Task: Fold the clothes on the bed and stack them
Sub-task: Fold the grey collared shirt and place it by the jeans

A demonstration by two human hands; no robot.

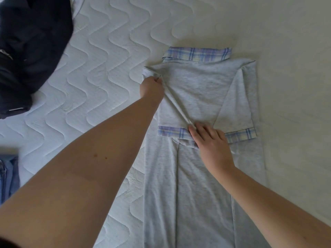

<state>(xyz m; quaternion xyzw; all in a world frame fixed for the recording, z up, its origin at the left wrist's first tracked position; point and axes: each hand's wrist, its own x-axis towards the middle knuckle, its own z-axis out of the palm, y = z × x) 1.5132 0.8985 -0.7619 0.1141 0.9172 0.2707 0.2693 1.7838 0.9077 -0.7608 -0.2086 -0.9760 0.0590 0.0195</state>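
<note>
A light grey shirt (197, 90) with a blue plaid collar (197, 54) and plaid sleeve cuffs lies face down on the white quilted mattress (100, 72). Both its sides are folded inward, the sleeves lying across the back. My left hand (152, 85) pinches the fabric at the shirt's left shoulder fold. My right hand (209, 140) lies on the middle of the shirt by the plaid cuffs, its fingertips pinching a raised crease that runs diagonally up to my left hand. The shirt's lower part (188, 203) stretches toward me.
A dark navy garment (30, 49) is heaped at the top left of the mattress. Blue denim (9, 178) shows at the left edge. Bare mattress lies right of the shirt and between it and the navy heap.
</note>
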